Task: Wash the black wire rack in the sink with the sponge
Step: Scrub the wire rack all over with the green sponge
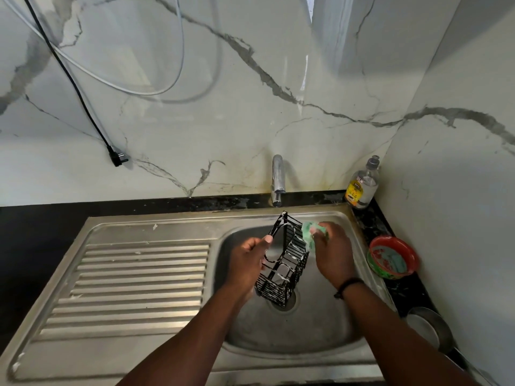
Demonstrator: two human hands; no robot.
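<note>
Soapy wire rack [284, 263] held; spongy green sponge [309, 232] pressed against.

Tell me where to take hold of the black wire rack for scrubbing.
Grip the black wire rack by its left rim, coming from the left as the left hand does. It stands tilted over the sink, leaving its soapy right side free for the sponge.

Two hands [250, 263] [331, 254], one black wire rack [284, 263], one green sponge [309, 232], one steel sink [278, 330], one tap [277, 179], one soap bottle [362, 185], one red bowl [393, 257], one black plug [117, 157].
</note>
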